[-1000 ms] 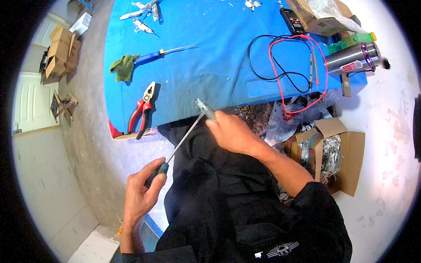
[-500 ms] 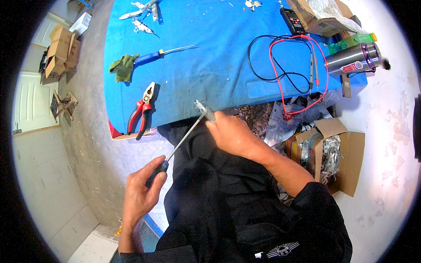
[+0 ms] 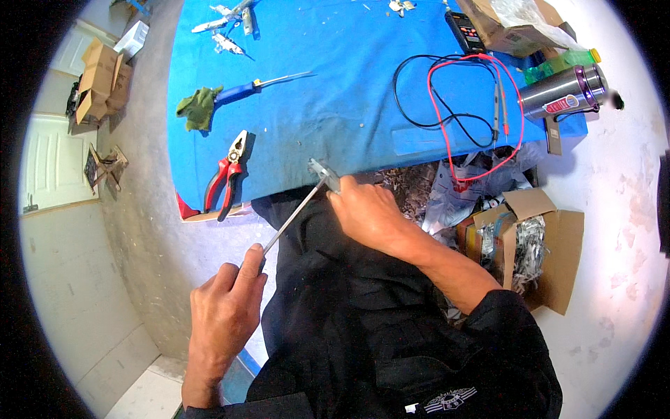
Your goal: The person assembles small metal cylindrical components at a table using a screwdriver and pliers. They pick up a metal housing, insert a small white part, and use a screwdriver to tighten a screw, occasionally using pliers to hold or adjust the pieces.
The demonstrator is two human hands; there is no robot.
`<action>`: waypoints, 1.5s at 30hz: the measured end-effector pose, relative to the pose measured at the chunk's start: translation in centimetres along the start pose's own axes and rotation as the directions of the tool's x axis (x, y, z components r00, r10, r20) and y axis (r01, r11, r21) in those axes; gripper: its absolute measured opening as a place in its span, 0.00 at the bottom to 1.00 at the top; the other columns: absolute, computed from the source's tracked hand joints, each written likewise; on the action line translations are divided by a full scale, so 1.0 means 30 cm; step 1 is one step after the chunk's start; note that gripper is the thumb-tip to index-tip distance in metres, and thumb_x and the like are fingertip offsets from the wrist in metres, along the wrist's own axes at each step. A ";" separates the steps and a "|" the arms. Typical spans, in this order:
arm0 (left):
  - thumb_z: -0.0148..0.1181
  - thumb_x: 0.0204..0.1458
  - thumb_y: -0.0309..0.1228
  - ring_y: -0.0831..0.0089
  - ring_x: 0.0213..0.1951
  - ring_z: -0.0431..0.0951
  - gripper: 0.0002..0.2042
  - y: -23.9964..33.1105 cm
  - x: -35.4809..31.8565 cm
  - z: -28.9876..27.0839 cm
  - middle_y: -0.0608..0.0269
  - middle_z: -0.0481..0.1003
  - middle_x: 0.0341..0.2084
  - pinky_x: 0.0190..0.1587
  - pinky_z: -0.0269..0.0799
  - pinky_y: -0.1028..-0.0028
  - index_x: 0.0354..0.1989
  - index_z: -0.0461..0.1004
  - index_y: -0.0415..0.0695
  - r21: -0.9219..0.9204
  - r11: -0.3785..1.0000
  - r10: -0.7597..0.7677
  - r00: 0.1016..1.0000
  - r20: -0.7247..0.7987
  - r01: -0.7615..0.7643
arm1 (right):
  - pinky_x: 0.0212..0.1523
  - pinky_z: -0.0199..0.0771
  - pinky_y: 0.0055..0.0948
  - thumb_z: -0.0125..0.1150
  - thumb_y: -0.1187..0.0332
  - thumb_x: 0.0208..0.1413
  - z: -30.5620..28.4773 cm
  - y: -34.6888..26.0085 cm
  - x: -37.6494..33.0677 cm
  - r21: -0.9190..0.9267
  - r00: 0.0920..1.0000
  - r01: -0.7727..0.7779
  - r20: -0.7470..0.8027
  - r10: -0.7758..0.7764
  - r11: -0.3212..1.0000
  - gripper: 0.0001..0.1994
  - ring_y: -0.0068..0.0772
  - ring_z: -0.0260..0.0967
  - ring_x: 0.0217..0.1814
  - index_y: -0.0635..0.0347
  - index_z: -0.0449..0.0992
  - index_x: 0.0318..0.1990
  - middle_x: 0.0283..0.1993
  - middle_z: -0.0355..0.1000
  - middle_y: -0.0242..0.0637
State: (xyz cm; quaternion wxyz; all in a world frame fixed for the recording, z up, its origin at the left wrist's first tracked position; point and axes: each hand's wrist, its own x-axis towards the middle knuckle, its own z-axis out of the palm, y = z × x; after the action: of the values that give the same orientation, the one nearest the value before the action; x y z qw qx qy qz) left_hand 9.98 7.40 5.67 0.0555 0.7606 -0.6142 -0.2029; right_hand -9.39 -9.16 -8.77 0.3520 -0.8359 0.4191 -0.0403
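The left hand (image 3: 222, 314) has its fingers wrapped around the screwdriver (image 3: 293, 215). The right hand (image 3: 366, 213) fingers pinch a small metal piece (image 3: 324, 171) at the tip. Best keep it steady and push straight.

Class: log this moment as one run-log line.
left hand: grips screwdriver | right hand: holds small metal part at its tip | pliers: on blue mat

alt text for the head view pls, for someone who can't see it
Seen from above, the left hand grips a screwdriver whose tip meets a small metal part held by the right hand. Red pliers lie on the blue table ahead.
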 end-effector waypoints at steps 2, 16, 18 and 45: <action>0.66 0.58 0.22 0.51 0.27 0.81 0.19 0.009 0.005 -0.011 0.50 0.81 0.29 0.31 0.76 0.60 0.59 0.79 0.42 -0.017 0.999 -0.031 0.999 0.037 0.031 | 0.35 0.79 0.62 0.57 0.59 0.69 0.002 0.001 -0.001 -0.002 1.000 -0.016 -0.004 0.016 1.000 0.17 0.68 0.79 0.32 0.69 0.71 0.39 0.27 0.78 0.61; 0.66 0.59 0.23 0.54 0.28 0.81 0.21 -0.009 -0.005 0.011 0.49 0.80 0.31 0.32 0.77 0.61 0.62 0.77 0.41 -0.151 0.986 -0.058 0.997 0.053 0.065 | 0.35 0.81 0.59 0.58 0.59 0.69 0.013 -0.001 -0.006 -0.029 0.999 -0.008 -0.044 0.007 1.000 0.16 0.64 0.81 0.31 0.66 0.72 0.38 0.26 0.79 0.58; 0.67 0.58 0.24 0.54 0.26 0.80 0.22 -0.005 -0.003 0.007 0.52 0.78 0.28 0.30 0.75 0.60 0.63 0.76 0.43 -0.048 0.999 -0.014 0.999 0.041 0.016 | 0.34 0.81 0.58 0.59 0.59 0.69 0.008 -0.003 -0.005 -0.037 0.999 0.002 -0.044 -0.003 0.999 0.16 0.63 0.81 0.31 0.66 0.72 0.38 0.26 0.79 0.57; 0.64 0.59 0.23 0.55 0.31 0.84 0.19 -0.033 0.044 -0.044 0.44 0.82 0.33 0.38 0.78 0.60 0.59 0.79 0.42 -0.192 0.977 -0.065 0.986 0.157 0.095 | 0.32 0.79 0.59 0.61 0.59 0.67 0.004 0.010 0.006 -0.088 0.999 0.048 -0.016 -0.050 0.995 0.16 0.63 0.80 0.29 0.66 0.71 0.39 0.24 0.77 0.57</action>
State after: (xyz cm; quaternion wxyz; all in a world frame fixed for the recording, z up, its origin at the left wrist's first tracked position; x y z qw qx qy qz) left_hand 11.59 6.16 6.21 0.0767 0.7580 -0.5622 -0.3217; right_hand -9.43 -9.33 -9.08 0.3101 -0.8602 0.4031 -0.0381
